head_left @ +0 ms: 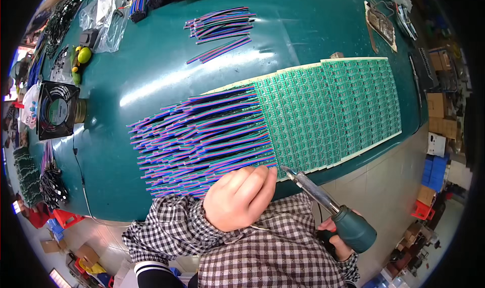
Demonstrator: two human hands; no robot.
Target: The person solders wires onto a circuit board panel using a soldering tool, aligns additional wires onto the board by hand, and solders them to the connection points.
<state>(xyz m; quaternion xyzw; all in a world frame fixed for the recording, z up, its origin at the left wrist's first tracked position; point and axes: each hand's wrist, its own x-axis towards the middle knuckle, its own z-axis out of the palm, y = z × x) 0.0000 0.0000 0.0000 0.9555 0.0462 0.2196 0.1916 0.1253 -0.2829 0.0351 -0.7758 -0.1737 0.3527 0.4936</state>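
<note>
My left hand (240,197) is closed in a pinch at the near edge of the work, its fingertips on the end of a striped ribbon wire. Many such ribbon wires (202,136), in blue, pink, green and black, lie in rows to the left, their right ends along one column of the green circuit board panels (328,111). In my right hand (341,242) is a soldering iron (356,230) with a dark green body. Its tip points up and left, just right of my left fingertips, by the near board edge. The iron's body partly hides my right fingers.
Loose ribbon wires (220,25) lie at the far side of the green table (111,182). A small black fan (56,110) stands at the left, near yellow-green fruit (84,55) and a clear plastic bag (108,23). A worn flat plate (380,25) lies far right.
</note>
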